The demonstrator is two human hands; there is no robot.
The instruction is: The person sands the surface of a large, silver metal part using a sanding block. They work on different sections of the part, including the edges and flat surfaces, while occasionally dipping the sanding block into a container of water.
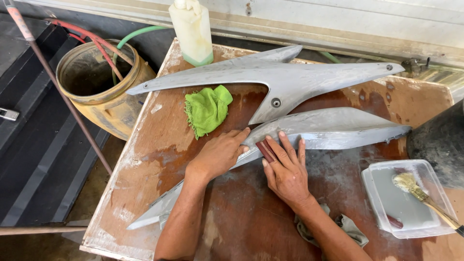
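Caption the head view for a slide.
Left hand steadies a grey panel on a wooden table while right hand presses sandpaper on it.

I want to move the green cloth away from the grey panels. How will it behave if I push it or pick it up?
The green cloth lies crumpled in soft folds, so it is probably floppy and would sag when lifted. It looks thin and small, so likely light. Pushed along the rough wooden table, it would probably bunch up, not slide or roll.

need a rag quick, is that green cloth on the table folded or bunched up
Bunched up: the green cloth lies crumpled in a heap on the wooden table, with uneven creases, not in flat folds.
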